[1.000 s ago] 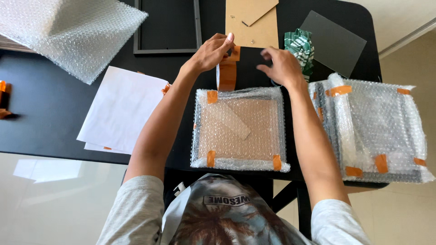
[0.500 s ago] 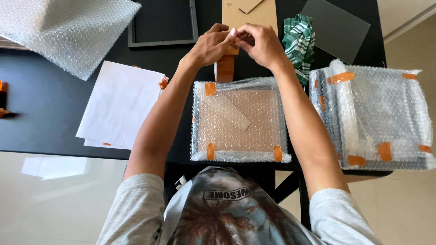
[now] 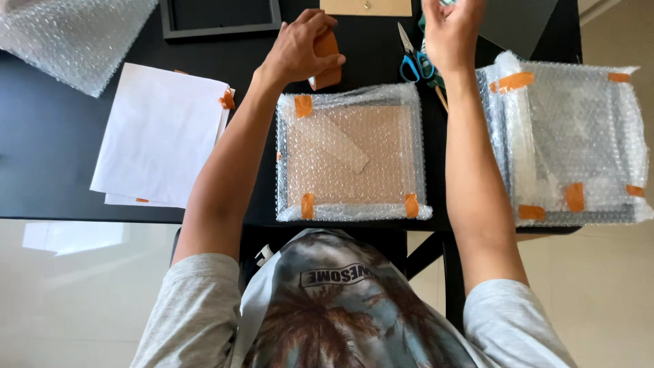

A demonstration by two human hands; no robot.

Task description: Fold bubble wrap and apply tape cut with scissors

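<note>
Pinching a strip of orange-brown tape [image 3: 325,60] between thumb and fingers, the left hand [image 3: 298,49] hovers just above the upper left corner of a bubble-wrapped frame [image 3: 351,153] lying flat on the black surface [image 3: 48,163]; how much of the strip is hidden inside the grip cannot be told. The right hand [image 3: 449,31] is raised near the top edge with fingers loosely spread, its fingertips cut off by the picture's border, so whether it holds anything cannot be told. Blue-handled scissors [image 3: 411,58] lie between the hands, partly hidden by the right wrist. A second wrapped bundle [image 3: 569,140] sits just right of the forearm. White paper sheets [image 3: 160,133] lie left, with loose bubble wrap [image 3: 75,34] and a dark empty frame [image 3: 218,17] cropped at the top.
</note>
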